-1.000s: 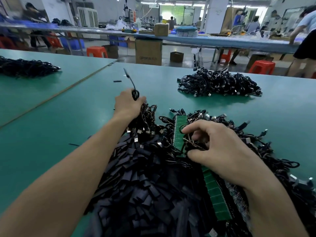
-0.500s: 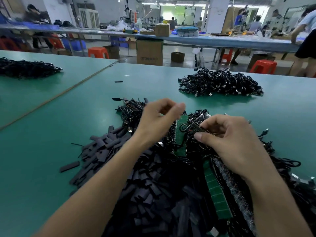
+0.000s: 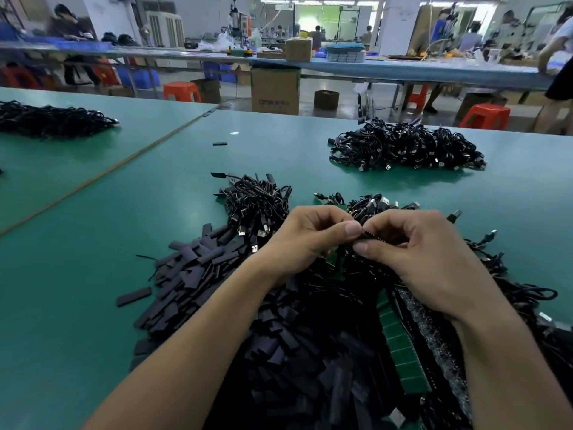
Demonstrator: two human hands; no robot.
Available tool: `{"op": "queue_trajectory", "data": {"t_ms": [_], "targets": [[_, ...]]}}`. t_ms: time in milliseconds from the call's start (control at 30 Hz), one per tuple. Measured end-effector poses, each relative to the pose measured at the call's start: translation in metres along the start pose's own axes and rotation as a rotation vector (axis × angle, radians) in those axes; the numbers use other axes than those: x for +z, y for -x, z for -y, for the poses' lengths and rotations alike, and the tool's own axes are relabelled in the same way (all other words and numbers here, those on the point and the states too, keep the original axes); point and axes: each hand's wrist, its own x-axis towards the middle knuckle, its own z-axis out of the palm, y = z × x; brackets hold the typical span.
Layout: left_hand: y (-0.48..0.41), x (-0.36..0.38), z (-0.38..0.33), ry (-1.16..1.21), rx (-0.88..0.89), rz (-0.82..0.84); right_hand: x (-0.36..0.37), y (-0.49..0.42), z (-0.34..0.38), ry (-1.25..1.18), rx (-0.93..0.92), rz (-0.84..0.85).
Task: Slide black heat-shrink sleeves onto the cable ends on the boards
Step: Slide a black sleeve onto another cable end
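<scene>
Over the boards [image 3: 400, 346], both hands meet: left hand [image 3: 307, 240] and right hand [image 3: 415, 256] pinch one black sleeve [image 3: 370, 235] between curled fingers.

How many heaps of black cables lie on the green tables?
4: far-left heap, far-right heap, a heap ahead of the left hand, a tangle over the boards. Others may be hidden.

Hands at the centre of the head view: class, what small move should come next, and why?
The left hand and right hand meet fingertip to fingertip above the green board, both pinching a small dark piece. So probably the left hand should ease the sleeve along while the right hand steadies the cable end; which part shows is too small to tell.
</scene>
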Motion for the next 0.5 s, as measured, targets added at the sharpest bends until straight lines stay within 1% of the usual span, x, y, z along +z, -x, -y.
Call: {"op": "queue_trajectory", "data": {"t_ms": [133, 267, 333, 400, 467, 500], "targets": [[-0.007, -0.001, 0.003, 0.101, -0.064, 0.052, 0.0, -0.002, -0.001, -0.024, 0.012, -0.001], [-0.009, -0.003, 0.008, 0.193, -0.138, 0.183, -0.002, -0.001, 0.001, -0.036, 0.02, 0.044], [-0.009, -0.005, 0.01, 0.211, -0.121, 0.176, -0.002, 0.0, 0.002, -0.008, 0.02, 0.016], [-0.009, -0.008, 0.005, 0.273, -0.074, 0.06, -0.002, 0.001, 0.001, 0.022, 0.038, -0.062], [-0.006, -0.013, -0.003, 0.389, -0.024, -0.138, -0.003, 0.001, 0.002, 0.058, 0.045, -0.107], [-0.004, -0.016, -0.009, 0.43, 0.022, -0.266, -0.003, 0.001, 0.003, 0.07, 0.044, -0.102]]}}
